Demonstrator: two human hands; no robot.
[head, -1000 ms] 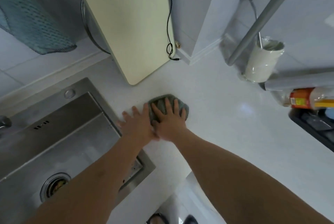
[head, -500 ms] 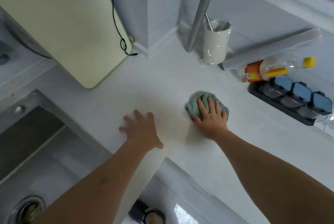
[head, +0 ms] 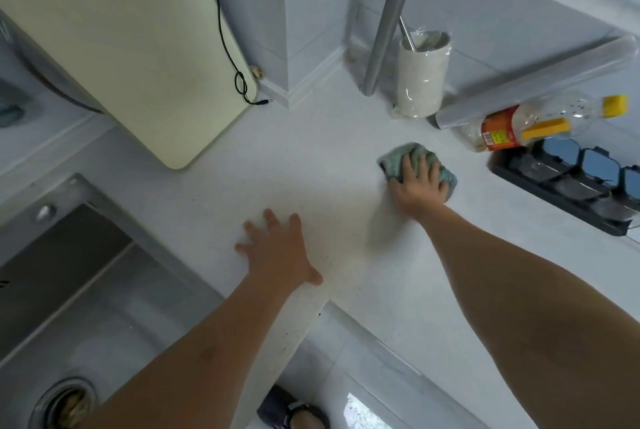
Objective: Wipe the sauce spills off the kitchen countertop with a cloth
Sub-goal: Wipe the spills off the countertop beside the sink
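Note:
A bunched blue-green cloth (head: 394,160) lies on the white countertop (head: 311,168), right of centre. My right hand (head: 419,186) presses down on it, fingers spread over its top, and covers most of it. My left hand (head: 277,252) rests flat on the counter near the front edge, fingers spread, holding nothing. I see no clear sauce patch; only faint dark specks show on the counter around my left hand.
A steel sink (head: 69,272) sits at the left. A pale cutting board (head: 121,47) leans on the back wall with a black cable (head: 239,82) over it. A white utensil holder (head: 420,82), a lying oil bottle (head: 519,127) and a dark seasoning rack (head: 571,179) crowd the right.
My right hand slid the cloth from beside my left hand, next to the sink, far to the right toward the bottle. My left hand stayed flat on the counter.

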